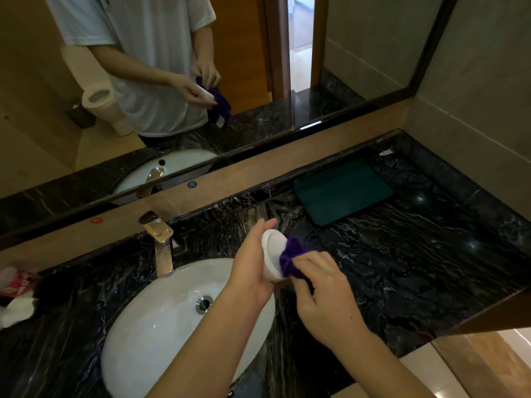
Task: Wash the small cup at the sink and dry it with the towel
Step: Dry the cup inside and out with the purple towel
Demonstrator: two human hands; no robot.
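A small white cup (273,251) is tipped on its side above the right rim of the sink (161,320), its mouth facing right. My left hand (253,268) wraps around the cup from the left. My right hand (319,285) pinches a purple towel (291,258) and presses a bunch of it into the cup's mouth. The towel's lower part is hidden behind my right hand.
A chrome faucet (162,248) stands behind the white oval basin, no water running. A dark green tray (343,191) lies on the black marble counter (416,254) at the back right. A red packet and white crumpled tissue (17,294) sit at the far left. A mirror (201,81) spans the wall.
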